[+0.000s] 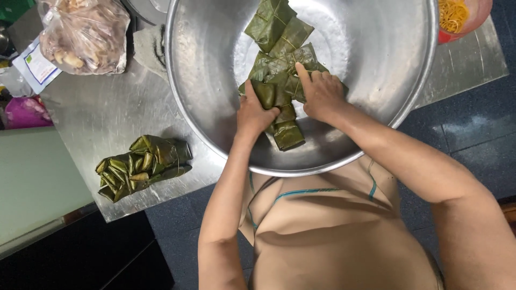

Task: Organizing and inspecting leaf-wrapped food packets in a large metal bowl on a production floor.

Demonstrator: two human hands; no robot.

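Leaf-wrapped parcels (277, 91) in the steel bowl (215, 107) are clamped by left hand (253, 115) and right hand (321, 95); wrappings could be split by squeezing.

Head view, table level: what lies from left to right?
Pink bag → clear bag of food → bundle of leaf parcels → left hand → right hand → red bowl of rubber bands.

Dull steel worktable (107, 118), clear plastic bag of pale pieces (86, 35) at its far left corner, tied bundle of green leaf-wrapped parcels (142, 166) near its front edge, red tub of yellow rubber bands (462, 16) at its far right
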